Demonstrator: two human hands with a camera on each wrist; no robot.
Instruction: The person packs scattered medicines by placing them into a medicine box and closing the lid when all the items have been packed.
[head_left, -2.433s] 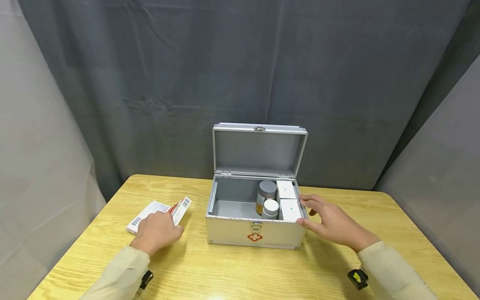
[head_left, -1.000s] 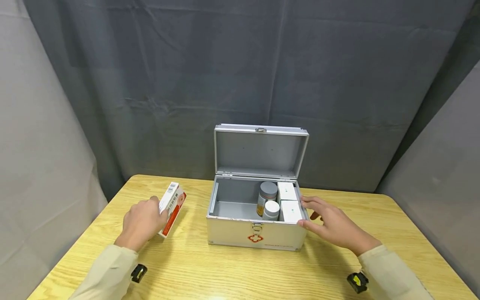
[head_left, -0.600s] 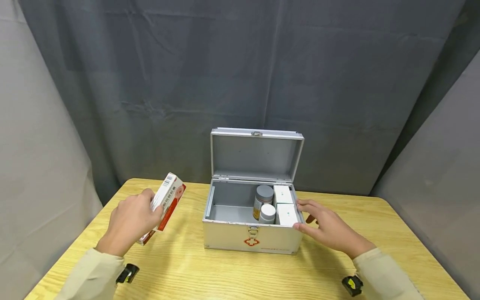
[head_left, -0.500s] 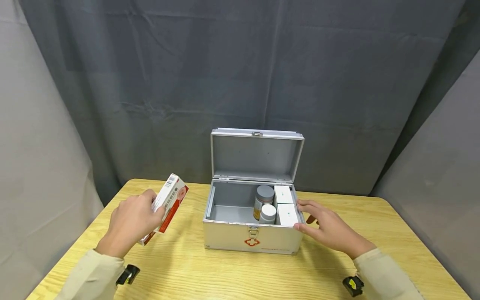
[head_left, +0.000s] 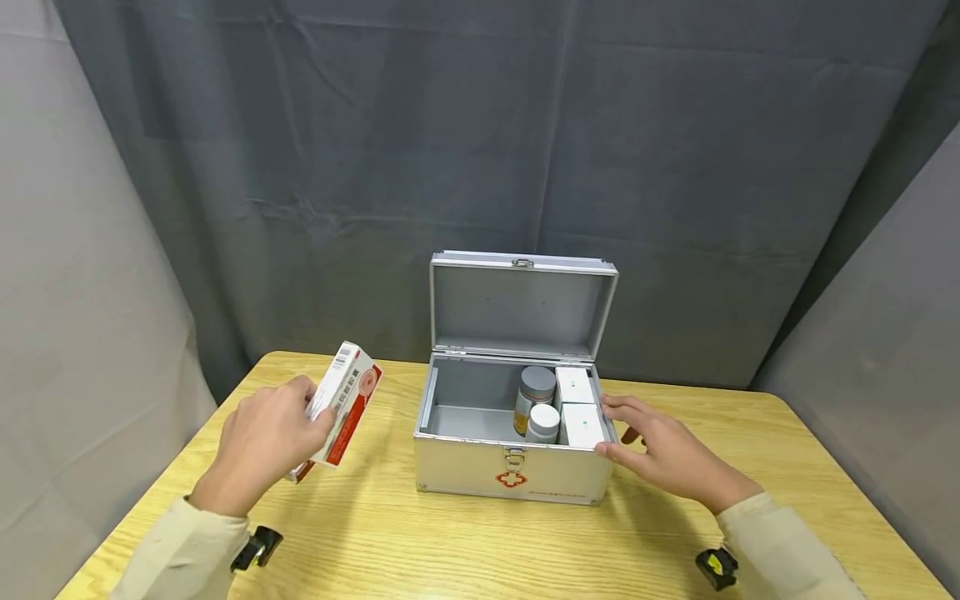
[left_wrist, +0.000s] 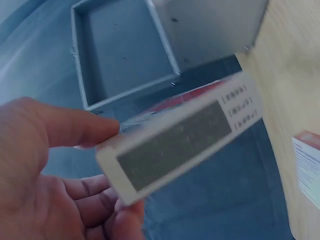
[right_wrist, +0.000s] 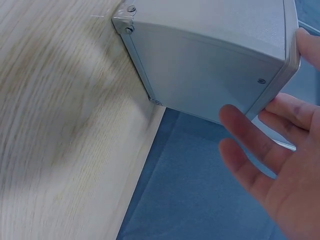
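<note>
The left hand [head_left: 264, 442] is pinching a carton [head_left: 348, 400] — packing, apparently. The right hand [head_left: 671, 450] is resting, fingers spread, on the case [head_left: 468, 467]; placing is likely calling for a three-o'clock swing.

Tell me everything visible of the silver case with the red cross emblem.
The silver case sits upright on the wood-grain table, its hinged lid raised at the back. It looks metallic, with edge trim, corner caps and screws, and a grey interior. A latch sits above the red cross emblem on the front. Inside, toward the right, are a grey-capped bottle, a white-capped bottle and two white boxes. The right hand touches its right rim near the front corner.
</note>
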